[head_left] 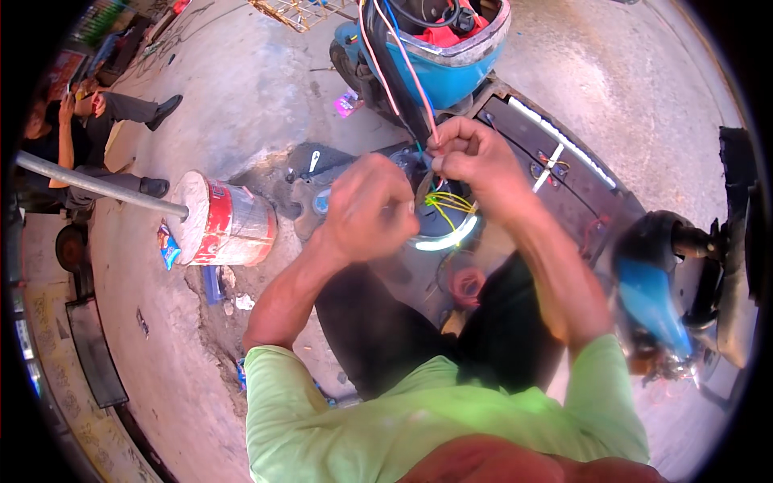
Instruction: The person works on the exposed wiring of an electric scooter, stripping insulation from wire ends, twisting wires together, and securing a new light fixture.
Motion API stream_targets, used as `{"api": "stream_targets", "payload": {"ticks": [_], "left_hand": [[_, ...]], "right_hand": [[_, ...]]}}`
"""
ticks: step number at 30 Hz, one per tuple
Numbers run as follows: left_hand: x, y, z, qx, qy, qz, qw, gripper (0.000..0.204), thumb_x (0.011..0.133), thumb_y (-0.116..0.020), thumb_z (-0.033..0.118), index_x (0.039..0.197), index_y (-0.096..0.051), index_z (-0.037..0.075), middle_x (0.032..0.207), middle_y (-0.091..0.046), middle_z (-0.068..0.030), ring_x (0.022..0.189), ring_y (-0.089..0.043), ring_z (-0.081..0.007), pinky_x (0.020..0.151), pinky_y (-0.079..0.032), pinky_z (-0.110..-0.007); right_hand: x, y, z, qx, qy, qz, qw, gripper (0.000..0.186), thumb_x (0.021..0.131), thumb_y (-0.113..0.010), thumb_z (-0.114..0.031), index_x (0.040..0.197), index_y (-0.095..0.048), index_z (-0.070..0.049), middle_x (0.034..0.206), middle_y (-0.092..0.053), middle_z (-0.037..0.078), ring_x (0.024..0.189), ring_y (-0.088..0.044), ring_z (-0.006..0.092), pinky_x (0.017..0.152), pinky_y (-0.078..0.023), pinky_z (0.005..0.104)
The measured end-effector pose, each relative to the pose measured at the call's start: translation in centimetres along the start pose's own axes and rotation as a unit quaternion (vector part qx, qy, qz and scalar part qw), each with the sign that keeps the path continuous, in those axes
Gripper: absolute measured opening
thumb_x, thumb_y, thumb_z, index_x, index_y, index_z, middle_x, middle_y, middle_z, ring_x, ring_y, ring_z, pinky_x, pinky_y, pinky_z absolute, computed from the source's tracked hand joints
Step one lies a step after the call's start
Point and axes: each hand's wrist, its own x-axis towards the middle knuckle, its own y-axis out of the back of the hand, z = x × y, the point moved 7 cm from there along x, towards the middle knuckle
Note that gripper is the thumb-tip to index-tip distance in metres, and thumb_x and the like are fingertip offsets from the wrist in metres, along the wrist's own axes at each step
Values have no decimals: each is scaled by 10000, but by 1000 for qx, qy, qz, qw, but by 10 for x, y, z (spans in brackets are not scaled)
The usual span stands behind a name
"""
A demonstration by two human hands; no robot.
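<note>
My right hand [481, 165] pinches a pink wire [420, 90] between thumb and fingers. That wire hangs from the blue plastic body [459, 68] of what looks like an electric scooter, beside a thick black cable sleeve [394, 68]. Close by on the left, my left hand [372, 211] is curled shut and slightly blurred; what its fingers hold, if anything, I cannot make out. Just below both hands, a bundle of thin yellow wires [448, 208] spreads over a dark round part with a bright pale rim [445, 240].
To the left stands a concrete-filled bucket [233, 225] with a metal pole [101, 187]. A dark footboard panel [555, 161] lies right of my hands. A coil of reddish wire [465, 283] rests between my knees. Another person [97, 133] sits at the far left.
</note>
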Motion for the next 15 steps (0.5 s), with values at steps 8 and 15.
{"api": "stream_targets", "payload": {"ticks": [8,15], "left_hand": [[6,23,0,38,88,37,995,277,733,-813,-4,998,-742,35,966,-696,-131,851,-683,-291,706,-551,-360],[20,10,-3,44,75,-38,995,269,752,-826,42,1009,-747,33,996,-689,-122,894,-678,-291,780,-541,-390]], "right_hand": [[-3,5,-4,-6,14,23,1000,211,853,-736,-45,1035,-629,-39,923,-671,0,814,-606,56,732,-480,227],[-4,4,-5,-16,9,5,1000,236,858,-741,-83,1056,-626,-26,923,-673,12,815,-609,66,735,-485,229]]}}
